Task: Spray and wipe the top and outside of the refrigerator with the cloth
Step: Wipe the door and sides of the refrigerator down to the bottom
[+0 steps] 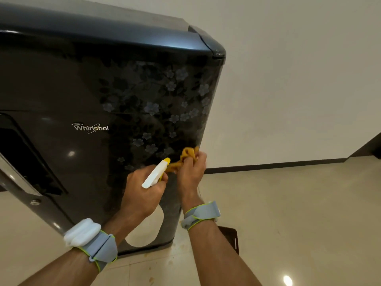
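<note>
A dark, glossy refrigerator (103,89) with a flower pattern and a brand logo fills the left and middle of the head view. My left hand (142,190) grips a white spray bottle (154,174) with a yellow nozzle, pointed at the door's lower right part. My right hand (192,170) holds a bunched yellow cloth (186,155) against the door near its right edge. The bottle's body is hidden behind my left hand.
The fridge's recessed handle (24,162) runs along the door's left side. A cream wall (299,79) with a dark skirting board stands to the right. A small dark object (231,236) lies on the tiled floor (299,223) beside the fridge base.
</note>
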{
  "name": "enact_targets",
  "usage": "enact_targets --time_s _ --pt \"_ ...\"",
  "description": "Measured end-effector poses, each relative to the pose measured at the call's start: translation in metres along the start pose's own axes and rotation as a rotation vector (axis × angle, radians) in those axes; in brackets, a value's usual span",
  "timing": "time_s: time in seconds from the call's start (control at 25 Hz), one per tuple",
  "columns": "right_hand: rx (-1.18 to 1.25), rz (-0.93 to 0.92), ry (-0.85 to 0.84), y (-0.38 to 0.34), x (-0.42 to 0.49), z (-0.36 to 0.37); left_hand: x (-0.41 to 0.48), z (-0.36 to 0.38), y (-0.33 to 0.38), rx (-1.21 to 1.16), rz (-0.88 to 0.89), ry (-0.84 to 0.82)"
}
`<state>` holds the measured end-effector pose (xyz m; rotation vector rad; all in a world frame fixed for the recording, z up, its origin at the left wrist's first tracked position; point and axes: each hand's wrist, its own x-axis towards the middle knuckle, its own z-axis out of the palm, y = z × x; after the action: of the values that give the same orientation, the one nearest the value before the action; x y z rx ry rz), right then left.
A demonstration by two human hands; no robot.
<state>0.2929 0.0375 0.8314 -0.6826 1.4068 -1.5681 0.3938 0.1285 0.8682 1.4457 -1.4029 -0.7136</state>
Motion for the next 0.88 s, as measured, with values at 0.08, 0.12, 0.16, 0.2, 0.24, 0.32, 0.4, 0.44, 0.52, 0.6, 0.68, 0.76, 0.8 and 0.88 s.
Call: enact_targets --time_s 0.08,0.12,0.16,0.2,0.24,0.32,0.4,0.44,0.52,0.6,0.68,0.76,0.8,0.88 --pt "0.095 0.383 0.018 0.007 0.006 -0.009 -0.001 0.001 0.000 -0.016 -0.001 -0.012" --pt "0.172 0.423 0.013 0.001 0.011 -0.007 -0.001 0.001 0.000 -0.019 0.003 -0.009" --pt "0.200 0.323 0.022 -0.010 0.011 0.000 0.000 0.002 0.000 -0.011 0.009 0.001" --pt "0.207 0.148 0.037 -0.022 0.008 0.005 0.000 0.002 -0.001 0.004 0.014 0.012" --pt "0.165 -0.052 0.058 -0.028 0.006 0.011 0.002 0.001 -0.003 0.015 0.015 0.023" --pt "0.107 -0.126 0.126 -0.019 0.013 0.011 0.003 -0.001 -0.003 0.007 0.004 0.032" --pt "0.167 0.262 0.181 0.005 0.023 0.000 0.003 -0.005 -0.004 -0.016 -0.015 0.034" --pt "0.227 0.469 0.147 0.014 0.026 -0.006 0.003 -0.008 -0.004 -0.017 -0.017 0.033" --pt "0.245 0.494 0.096 0.010 0.032 -0.006 0.003 -0.011 -0.005 -0.019 -0.010 0.039" --pt "0.166 0.175 0.137 -0.016 0.027 0.003 0.004 -0.010 -0.007 -0.020 -0.023 0.037" --pt "-0.060 -0.130 0.181 -0.029 0.022 0.008 0.003 -0.008 -0.006 -0.015 -0.027 0.034" --pt "-0.168 -0.019 0.198 -0.006 0.025 0.002 0.002 -0.007 -0.005 -0.019 -0.012 0.028" --pt "-0.105 0.183 0.190 0.009 0.023 -0.003 0.002 -0.007 -0.004 -0.020 -0.007 0.024" --pt "0.009 0.513 0.097 0.031 0.014 -0.012 0.001 -0.008 -0.004 -0.022 -0.001 0.023"
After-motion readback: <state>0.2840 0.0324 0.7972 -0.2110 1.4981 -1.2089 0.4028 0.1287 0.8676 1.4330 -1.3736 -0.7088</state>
